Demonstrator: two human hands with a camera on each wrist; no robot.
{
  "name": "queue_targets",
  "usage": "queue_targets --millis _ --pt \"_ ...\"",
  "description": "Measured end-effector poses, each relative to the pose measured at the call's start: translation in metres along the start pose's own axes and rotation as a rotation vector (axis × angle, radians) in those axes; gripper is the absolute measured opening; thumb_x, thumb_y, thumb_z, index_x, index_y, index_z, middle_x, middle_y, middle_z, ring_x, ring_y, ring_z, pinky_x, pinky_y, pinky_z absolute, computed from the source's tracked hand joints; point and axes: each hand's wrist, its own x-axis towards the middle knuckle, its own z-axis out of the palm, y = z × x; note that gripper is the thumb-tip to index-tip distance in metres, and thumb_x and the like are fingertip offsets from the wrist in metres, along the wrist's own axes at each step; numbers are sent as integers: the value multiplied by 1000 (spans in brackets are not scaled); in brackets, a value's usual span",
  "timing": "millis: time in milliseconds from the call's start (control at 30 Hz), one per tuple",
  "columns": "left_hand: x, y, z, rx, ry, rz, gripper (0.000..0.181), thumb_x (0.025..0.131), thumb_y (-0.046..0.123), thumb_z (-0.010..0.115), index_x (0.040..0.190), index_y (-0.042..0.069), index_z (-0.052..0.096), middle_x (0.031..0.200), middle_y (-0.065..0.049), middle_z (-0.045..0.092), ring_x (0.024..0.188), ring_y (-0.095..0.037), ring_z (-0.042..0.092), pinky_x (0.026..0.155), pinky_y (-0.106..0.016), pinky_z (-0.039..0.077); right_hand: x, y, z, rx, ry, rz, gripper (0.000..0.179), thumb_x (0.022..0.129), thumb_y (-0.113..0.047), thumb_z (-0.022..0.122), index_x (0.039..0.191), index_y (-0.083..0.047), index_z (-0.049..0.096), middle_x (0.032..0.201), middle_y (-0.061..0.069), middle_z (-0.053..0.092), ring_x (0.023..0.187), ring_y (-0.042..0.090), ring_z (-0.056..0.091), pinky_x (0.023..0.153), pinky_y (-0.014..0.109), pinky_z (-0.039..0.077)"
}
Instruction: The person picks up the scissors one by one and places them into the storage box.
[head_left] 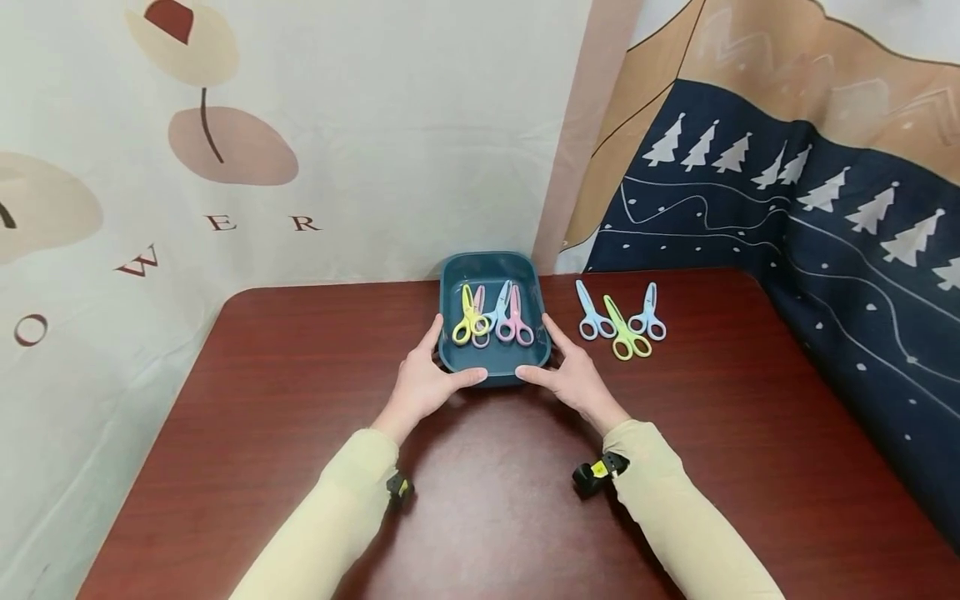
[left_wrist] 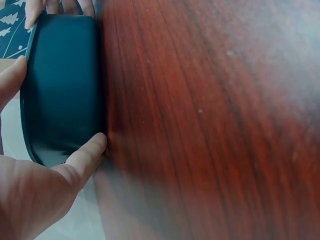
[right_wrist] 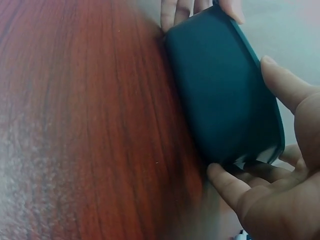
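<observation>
A dark teal plastic tray [head_left: 501, 362] is at the back edge of the table, holding yellow scissors [head_left: 467, 312], blue scissors [head_left: 498, 307] and two pairs of pink scissors [head_left: 515, 318], one partly behind the yellow pair. My left hand [head_left: 422, 385] grips the tray's left side, thumb at the near rim and fingers along the wall. On the opposite side, my right hand [head_left: 579, 382] holds it the same way. The right wrist view shows that hand's fingertips [right_wrist: 216, 171] at the tray's lower edge. Whether the tray touches the table everywhere is unclear.
Right of the tray, two pairs of light blue scissors [head_left: 648, 315] and one green pair [head_left: 627, 332] lie on the reddish-brown table [head_left: 300, 358]. A pale printed cloth [head_left: 405, 125] hangs directly behind; a navy tree-patterned cloth [head_left: 750, 208] borders the right side.
</observation>
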Motion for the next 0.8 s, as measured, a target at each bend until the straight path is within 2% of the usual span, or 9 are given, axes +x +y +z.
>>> queue_targets --millis 267,433,600,800 --pt "1 2 1 10 0 3 118 79 46 89 168 22 15 163 -12 41 144 -30 45 115 -52 41 -1 -3 -8 19 1 -26 97 90 -20 82 166 -15 22 164 16 37 143 36 48 109 48 46" --pt "-1 2 1 26 -8 -15 119 79 49 88 168 24 13 164 -12 39 145 -34 42 115 -54 40 -4 -2 -16 77 56 -39 91 91 -13 80 164 -9 27 164 18 35 145 37 45 112 48 43" --pt "0 1 0 42 -15 -22 120 78 54 87 168 25 12 164 -12 38 145 -38 42 114 -55 41 -6 2 -25 44 117 -44 85 93 -16 78 163 -9 31 165 19 34 146 38 43 113 49 42" --pt "-1 1 1 33 -16 -27 119 79 51 87 168 26 11 164 -12 38 145 -37 42 115 -55 40 -4 8 -37 3 164 -29 79 96 -18 76 162 -7 33 165 18 35 148 37 41 114 48 40"
